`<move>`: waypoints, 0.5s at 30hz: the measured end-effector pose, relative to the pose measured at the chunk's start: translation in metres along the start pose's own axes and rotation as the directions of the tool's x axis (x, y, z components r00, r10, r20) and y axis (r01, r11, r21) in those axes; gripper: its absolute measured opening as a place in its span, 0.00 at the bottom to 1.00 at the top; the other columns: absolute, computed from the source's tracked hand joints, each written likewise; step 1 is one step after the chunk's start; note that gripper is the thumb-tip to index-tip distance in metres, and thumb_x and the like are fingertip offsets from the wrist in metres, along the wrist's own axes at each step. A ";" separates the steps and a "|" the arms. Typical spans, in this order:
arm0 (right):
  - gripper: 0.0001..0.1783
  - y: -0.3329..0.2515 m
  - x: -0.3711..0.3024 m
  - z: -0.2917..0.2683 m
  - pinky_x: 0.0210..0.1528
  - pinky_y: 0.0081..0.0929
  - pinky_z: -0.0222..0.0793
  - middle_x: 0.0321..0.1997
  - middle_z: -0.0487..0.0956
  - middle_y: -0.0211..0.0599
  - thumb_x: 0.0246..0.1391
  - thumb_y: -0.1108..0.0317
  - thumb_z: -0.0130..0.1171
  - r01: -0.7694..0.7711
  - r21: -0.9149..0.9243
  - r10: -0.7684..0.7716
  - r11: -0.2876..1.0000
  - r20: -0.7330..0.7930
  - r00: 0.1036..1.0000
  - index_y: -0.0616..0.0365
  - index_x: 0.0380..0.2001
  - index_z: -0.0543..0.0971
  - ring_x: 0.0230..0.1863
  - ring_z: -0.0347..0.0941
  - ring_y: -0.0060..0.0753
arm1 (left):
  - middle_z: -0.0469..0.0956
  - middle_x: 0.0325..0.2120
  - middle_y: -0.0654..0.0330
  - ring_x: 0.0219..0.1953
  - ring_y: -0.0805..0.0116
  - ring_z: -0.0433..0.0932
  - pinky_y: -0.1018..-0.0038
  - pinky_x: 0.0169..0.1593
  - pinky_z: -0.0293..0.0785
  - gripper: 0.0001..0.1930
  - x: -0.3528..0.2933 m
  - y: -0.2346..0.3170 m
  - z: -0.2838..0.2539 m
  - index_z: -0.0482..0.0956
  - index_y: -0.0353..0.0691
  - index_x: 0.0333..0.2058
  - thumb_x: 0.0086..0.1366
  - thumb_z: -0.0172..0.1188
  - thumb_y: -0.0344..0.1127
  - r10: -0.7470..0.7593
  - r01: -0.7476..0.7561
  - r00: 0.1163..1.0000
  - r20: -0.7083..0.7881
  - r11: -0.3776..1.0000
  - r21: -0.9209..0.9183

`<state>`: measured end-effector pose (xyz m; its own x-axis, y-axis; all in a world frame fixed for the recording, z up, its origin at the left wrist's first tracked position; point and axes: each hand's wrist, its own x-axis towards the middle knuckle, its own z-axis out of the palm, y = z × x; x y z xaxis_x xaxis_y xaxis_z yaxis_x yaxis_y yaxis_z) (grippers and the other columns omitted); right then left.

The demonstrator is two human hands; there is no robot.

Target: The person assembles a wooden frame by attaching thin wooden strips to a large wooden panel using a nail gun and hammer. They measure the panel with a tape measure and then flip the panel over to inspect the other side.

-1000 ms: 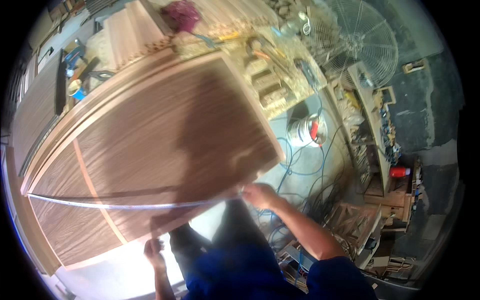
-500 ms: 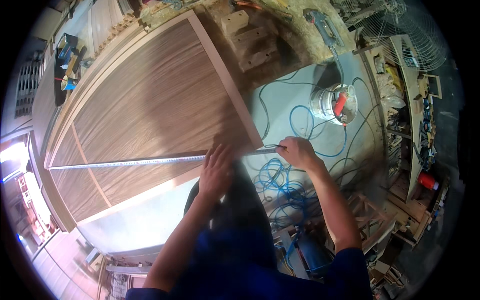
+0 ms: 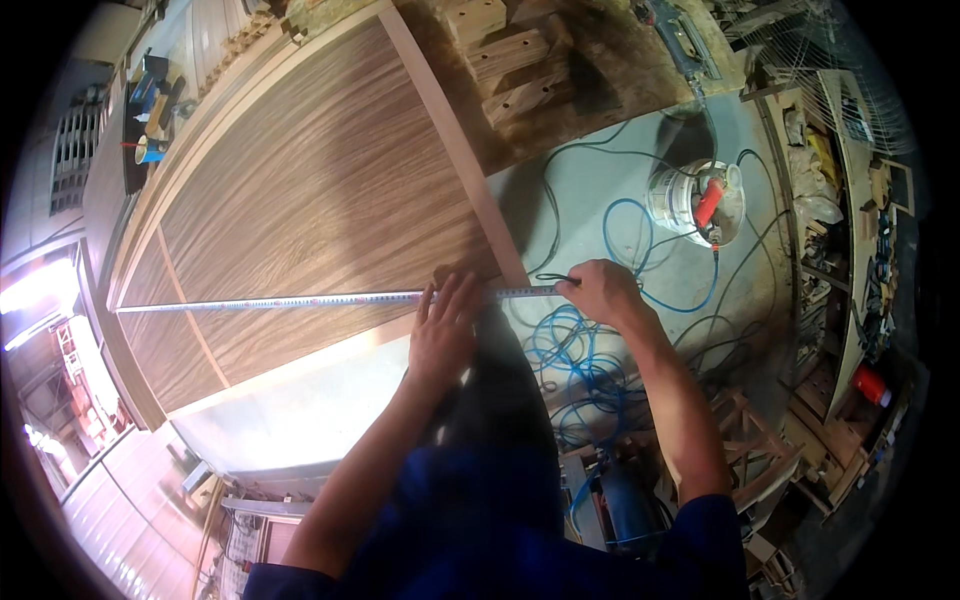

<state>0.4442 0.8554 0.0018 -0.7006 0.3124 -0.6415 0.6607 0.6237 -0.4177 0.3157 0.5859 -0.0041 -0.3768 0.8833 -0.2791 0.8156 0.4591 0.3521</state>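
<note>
A large wood-grain panel (image 3: 320, 190) with pale edging strips lies in front of me. A silvery tape measure (image 3: 290, 302) is stretched straight across it, from the far left edge to beyond the right edge. My right hand (image 3: 608, 290) is closed on the tape's right end, just off the panel; a thin dark loop shows beside the fingers, and the case is mostly hidden. My left hand (image 3: 445, 330) lies with fingers extended over the panel's near right part, touching the tape.
Right of the panel, a white bucket (image 3: 675, 197) holding a red-handled tool stands on the grey floor. Coiled blue hose (image 3: 575, 350) and dark cables lie below it. Drilled wooden blocks (image 3: 510, 62) sit at the back, with a power tool (image 3: 680, 45) nearby. Wood scraps fill shelves at right.
The whole view has shifted slightly, so the bucket and cables appear farther right. Both hands keep their places on the tape, which stays stretched over the panel.
</note>
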 end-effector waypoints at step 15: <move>0.21 -0.006 0.002 -0.004 0.42 0.47 0.76 0.31 0.84 0.50 0.61 0.50 0.59 -0.073 0.008 0.072 0.997 0.095 0.993 0.58 0.30 0.86 0.37 0.82 0.58 | 0.63 0.73 0.60 0.77 0.59 0.56 0.52 0.79 0.45 0.34 0.000 -0.002 -0.002 0.69 0.43 0.69 0.63 0.60 0.29 -0.014 0.014 1.000 0.015 1.000 -0.022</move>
<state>0.4377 0.8556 0.0054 -0.6221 0.2869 -0.7285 0.7125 0.5933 -0.3747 0.3131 0.5848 -0.0035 -0.3813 0.8754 -0.2971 0.8004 0.4734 0.3677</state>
